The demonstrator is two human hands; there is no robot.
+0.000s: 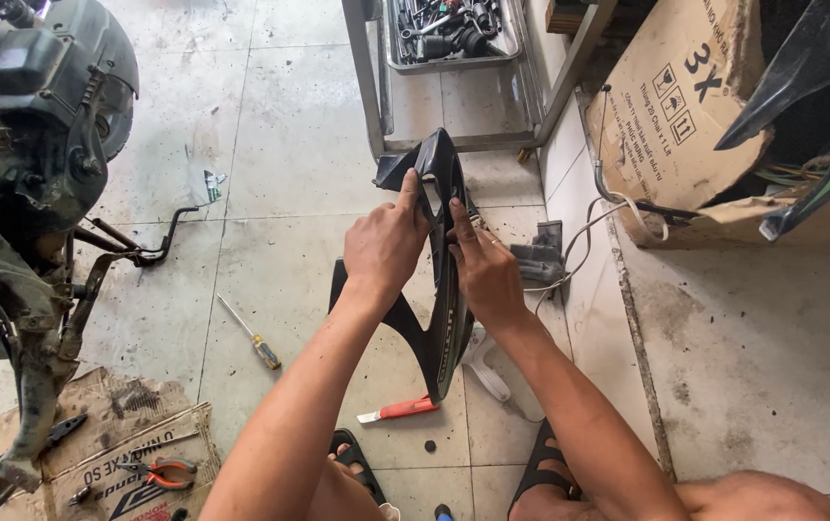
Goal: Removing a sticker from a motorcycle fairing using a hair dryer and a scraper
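Tiled floor (309, 145) — hands (434, 253) (both) gripping fairing (446, 318)

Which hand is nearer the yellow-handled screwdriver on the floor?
Left. The left hand grips the black panel on the side toward the screwdriver; the right hand holds the far side.

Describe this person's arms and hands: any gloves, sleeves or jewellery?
Both arms are bare up to the picture's edge, with no sleeves showing. The left hand and right hand wear no gloves, and no watch, ring or bracelet is visible. Fingernails are short.
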